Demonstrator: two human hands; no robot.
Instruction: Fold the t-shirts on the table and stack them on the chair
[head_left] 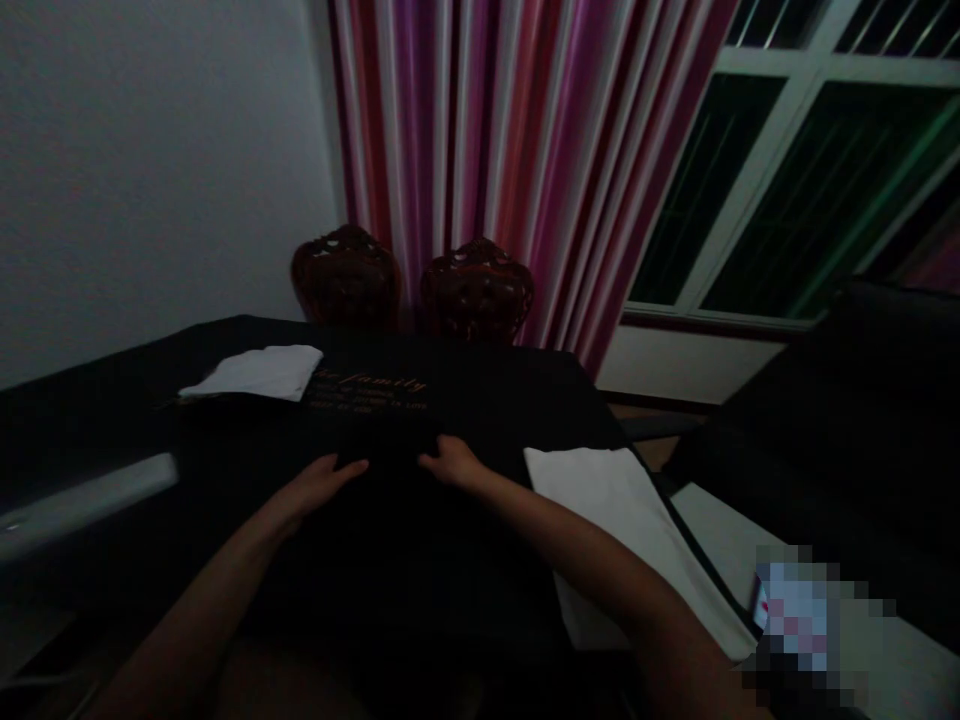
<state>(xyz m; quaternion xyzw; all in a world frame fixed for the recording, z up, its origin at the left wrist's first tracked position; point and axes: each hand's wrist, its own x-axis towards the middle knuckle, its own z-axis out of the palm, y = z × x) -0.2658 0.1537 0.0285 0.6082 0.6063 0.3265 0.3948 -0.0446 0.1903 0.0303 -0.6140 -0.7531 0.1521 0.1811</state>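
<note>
A dark printed cloth [375,440] is spread on the surface [112,400] straight ahead, its near fold pressed flat under the left hand [326,478] and right hand [450,462], fingers loosely spread, both equally near.

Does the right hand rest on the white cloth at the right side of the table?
No, the right hand lies flat on the black cloth, left of the white cloth.
</note>
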